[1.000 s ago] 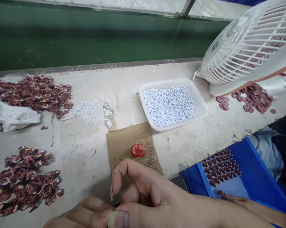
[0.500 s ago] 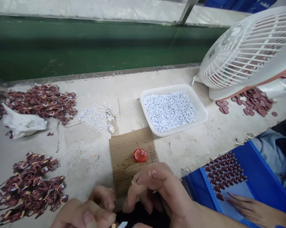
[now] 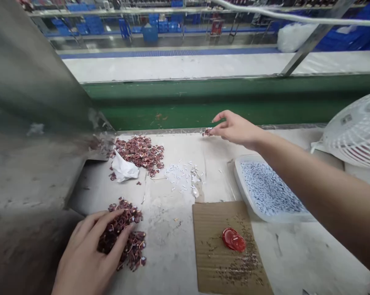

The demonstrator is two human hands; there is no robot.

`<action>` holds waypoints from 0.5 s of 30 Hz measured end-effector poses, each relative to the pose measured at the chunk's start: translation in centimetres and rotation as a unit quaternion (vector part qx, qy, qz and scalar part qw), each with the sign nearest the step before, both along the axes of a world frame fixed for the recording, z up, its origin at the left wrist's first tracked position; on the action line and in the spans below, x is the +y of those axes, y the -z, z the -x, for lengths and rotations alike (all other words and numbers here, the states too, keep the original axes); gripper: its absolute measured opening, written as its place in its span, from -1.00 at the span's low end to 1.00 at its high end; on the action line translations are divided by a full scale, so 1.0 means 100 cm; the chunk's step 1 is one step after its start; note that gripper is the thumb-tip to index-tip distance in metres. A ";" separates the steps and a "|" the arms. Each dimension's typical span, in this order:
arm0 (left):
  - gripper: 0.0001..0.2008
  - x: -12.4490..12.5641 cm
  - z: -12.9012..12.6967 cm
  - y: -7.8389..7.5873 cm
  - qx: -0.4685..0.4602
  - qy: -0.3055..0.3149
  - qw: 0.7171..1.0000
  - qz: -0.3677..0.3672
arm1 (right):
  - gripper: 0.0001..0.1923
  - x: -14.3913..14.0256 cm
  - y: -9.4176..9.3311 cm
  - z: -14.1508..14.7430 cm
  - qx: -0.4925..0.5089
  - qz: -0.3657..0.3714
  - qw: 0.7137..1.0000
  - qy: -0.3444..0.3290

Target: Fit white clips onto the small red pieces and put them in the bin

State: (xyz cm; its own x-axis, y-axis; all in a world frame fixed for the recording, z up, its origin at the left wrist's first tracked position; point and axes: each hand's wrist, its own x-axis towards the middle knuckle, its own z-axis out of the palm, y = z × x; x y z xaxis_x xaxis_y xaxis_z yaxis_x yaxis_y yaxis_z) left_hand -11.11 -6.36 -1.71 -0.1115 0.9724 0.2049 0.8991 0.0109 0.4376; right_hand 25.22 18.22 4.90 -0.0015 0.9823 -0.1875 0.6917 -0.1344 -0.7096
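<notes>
My left hand [image 3: 91,246] reaches over a heap of small dark red pieces [image 3: 135,241] with pale and tan bits, at the near left. Its fingers are spread and curved against the heap's edge. At the back edge of the table, my right hand [image 3: 231,128] is stretched out with a gap between finger and thumb. A small dark red piece [image 3: 206,131] lies at its lower fingertip; whether it is touched cannot be made out. Between the hands are scattered small white wavy pieces [image 3: 179,175]. A larger heap of dark red pieces [image 3: 142,151] lies farther back.
A cardboard sheet [image 3: 206,241] carries a shiny red blob [image 3: 233,239]. Under my right forearm stands a white tub [image 3: 246,196] of small pale pieces. A crumpled white tissue [image 3: 123,169], a metal panel [image 3: 34,135] and a white fan [image 3: 354,127] flank the table.
My hands were together near the front, the left holding small pale bits. Now they are apart: left at the near heap, right at the back edge. The view has swung left and up.
</notes>
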 end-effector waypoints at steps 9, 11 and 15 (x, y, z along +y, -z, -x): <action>-0.74 0.033 0.001 -0.008 -0.027 0.136 0.990 0.009 | -0.60 0.059 0.011 -0.024 -0.159 -0.051 0.986 0.025; -0.77 0.036 0.003 -0.014 -0.048 0.152 0.987 0.012 | -0.63 0.030 -0.003 -0.046 -0.159 -0.063 0.985 0.001; -0.81 0.043 0.000 -0.023 -0.108 0.139 0.984 0.038 | -0.59 -0.051 -0.014 -0.092 -0.185 -0.097 0.978 -0.016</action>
State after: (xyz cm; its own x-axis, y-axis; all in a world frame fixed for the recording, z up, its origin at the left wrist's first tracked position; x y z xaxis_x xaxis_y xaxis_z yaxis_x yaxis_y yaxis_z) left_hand -11.06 -2.08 0.56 0.1272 0.9832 0.1310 0.7585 -0.1815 0.6259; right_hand 34.40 13.12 6.31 0.0003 1.0000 0.0091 0.9077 0.0035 -0.4195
